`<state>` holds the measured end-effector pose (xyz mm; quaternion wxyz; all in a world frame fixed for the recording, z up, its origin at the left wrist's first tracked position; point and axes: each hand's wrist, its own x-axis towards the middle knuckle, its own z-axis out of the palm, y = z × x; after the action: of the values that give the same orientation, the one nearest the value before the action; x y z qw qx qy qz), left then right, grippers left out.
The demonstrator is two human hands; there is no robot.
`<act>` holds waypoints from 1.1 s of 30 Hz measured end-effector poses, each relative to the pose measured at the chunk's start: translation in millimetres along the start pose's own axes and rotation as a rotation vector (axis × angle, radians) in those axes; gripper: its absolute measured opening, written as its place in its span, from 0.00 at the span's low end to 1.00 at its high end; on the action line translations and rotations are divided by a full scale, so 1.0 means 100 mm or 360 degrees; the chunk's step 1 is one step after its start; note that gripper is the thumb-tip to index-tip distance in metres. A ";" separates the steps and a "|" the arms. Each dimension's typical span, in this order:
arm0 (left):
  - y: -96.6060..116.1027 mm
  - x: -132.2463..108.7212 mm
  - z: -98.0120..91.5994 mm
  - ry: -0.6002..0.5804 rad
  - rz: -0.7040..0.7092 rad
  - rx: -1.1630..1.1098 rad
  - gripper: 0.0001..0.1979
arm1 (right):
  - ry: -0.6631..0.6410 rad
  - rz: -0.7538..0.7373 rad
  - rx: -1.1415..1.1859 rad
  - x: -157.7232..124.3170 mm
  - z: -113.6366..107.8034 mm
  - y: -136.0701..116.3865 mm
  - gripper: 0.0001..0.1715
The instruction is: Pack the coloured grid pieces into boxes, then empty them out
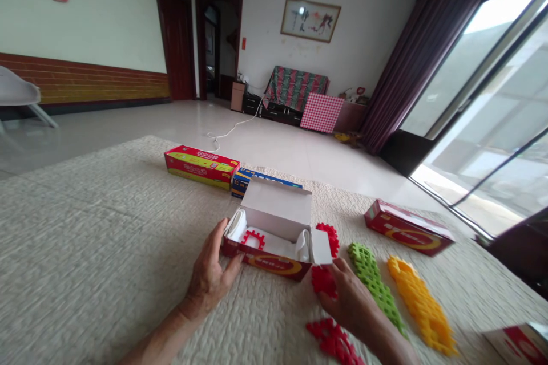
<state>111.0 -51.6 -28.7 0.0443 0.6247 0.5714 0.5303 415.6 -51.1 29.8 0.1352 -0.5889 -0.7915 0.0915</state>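
Observation:
An open red box (274,265) with a white inside stands in front of me on the cream table cover (85,239). A red toothed plastic tile (252,238) lies inside it. My left hand (209,276) rests against the box's left end, thumb and fingers curved round its corner. My right hand (349,299) lies by the box's right flap, fingers bent over a red tile (322,280) on the cover. More red tiles sit behind the flap (330,236) and near my right wrist (331,339).
A row of green tiles (372,282) and a row of yellow tiles (422,305) lie to the right. Shut boxes lie around: red-yellow (201,166), blue (246,178), red (406,234), another at the lower right (520,342). The floor beyond holds a sofa and a cable.

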 end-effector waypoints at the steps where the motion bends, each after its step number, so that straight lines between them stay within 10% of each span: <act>1: -0.01 0.00 0.01 0.0004 0.0007 -0.0012 0.34 | -0.0029 0.0028 0.0006 -0.02 0.01 0.00 0.20; 13: -0.04 0.01 0.03 -0.0093 -0.0209 -0.0324 0.33 | 0.0192 -0.0078 0.0352 -0.23 0.08 -0.31 0.40; 25: 0.12 -0.23 -0.07 0.0056 -0.0443 -0.0382 0.31 | 0.0215 -0.0038 0.0136 -0.73 -0.06 -0.34 0.34; 33: 0.15 -0.16 -0.09 0.0029 -0.0468 -0.0451 0.32 | 0.0349 -0.0260 0.0270 -0.44 -0.66 -0.49 0.28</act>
<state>118.0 -73.6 -24.3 0.2037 0.5173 0.5765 0.5988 404.2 -108.6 103.1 0.2772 -0.5155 -0.8067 0.0819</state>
